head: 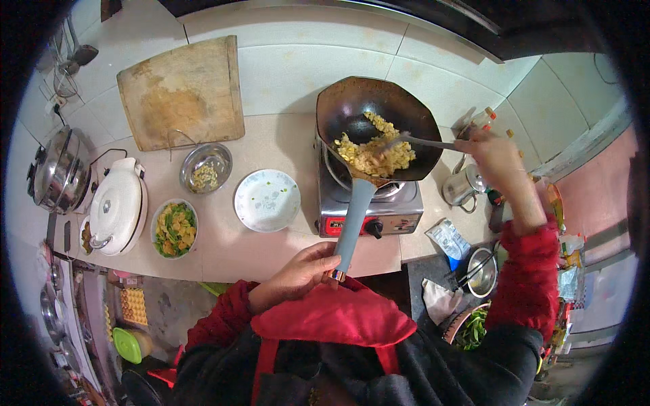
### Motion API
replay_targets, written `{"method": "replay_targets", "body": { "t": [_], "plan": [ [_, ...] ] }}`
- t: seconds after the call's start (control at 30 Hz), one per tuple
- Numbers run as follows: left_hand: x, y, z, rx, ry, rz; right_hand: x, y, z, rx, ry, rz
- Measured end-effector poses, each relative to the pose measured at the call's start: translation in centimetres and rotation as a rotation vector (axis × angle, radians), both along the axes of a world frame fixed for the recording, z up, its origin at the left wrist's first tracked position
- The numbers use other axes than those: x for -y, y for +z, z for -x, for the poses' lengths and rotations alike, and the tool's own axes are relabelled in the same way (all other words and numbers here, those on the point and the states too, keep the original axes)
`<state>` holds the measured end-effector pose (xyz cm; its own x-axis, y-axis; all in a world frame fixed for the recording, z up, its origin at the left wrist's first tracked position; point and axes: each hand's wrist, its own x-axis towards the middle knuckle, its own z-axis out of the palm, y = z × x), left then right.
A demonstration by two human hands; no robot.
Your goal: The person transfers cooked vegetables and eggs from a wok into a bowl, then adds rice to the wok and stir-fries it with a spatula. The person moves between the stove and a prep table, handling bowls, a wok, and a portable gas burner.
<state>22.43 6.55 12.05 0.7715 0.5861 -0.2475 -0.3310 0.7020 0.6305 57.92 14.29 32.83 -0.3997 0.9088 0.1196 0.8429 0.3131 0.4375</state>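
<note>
A dark wok (345, 101) sits tilted on a portable gas stove (406, 208), holding a yellowish mix that looks like fried rice with egg (391, 157). My left hand (315, 264) grips the lower end of the wok's grey handle (354, 218). Up at the right, my right hand (487, 149), slightly blurred, is closed around the handle of a cooking spatula (431, 143), whose head is in the food. Left of the stove lies a white plate (267, 203) with a few green bits. A steel bowl (218, 152) with chopped pale pieces stands beyond it.
A plate of greens with egg (175, 228), a white electric pan (117, 208) and a steel pot (63, 172) stand left. A wooden cutting board (183, 96) leans on the tiles. Right are a steel jug (457, 188), a packet (449, 241), a steel bowl (482, 274) and a basket of greens (472, 330).
</note>
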Motion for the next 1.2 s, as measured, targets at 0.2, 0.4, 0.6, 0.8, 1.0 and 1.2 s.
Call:
{"method": "replay_targets", "body": {
  "t": [0.2,0.4,0.6,0.8,1.0,1.2],
  "plan": [
    [-0.2,0.1,-0.1,-0.013,0.019,-0.025,4.2,1.9,0.5,0.112,-0.039,0.033],
    [-0.1,-0.2,0.0,0.012,0.000,-0.041,0.1,-4.7,-1.1,-0.053,-0.260,-0.131],
    [0.5,0.1,0.0,-0.006,0.013,0.010,-5.3,-9.2,-7.3,-0.514,-0.401,0.051],
    [0.6,0.5,0.1,-0.051,0.035,-0.022,-3.9,-6.9,-2.0,-0.792,-0.279,0.330],
    [0.4,0.5,0.1,-0.054,0.032,-0.032,1.5,-3.0,0.0,-0.325,-0.117,0.250],
    [0.8,1.7,-0.3,-0.090,0.080,-0.019,-3.7,-5.5,1.3,-0.251,-0.135,-0.089]
  ]
}}
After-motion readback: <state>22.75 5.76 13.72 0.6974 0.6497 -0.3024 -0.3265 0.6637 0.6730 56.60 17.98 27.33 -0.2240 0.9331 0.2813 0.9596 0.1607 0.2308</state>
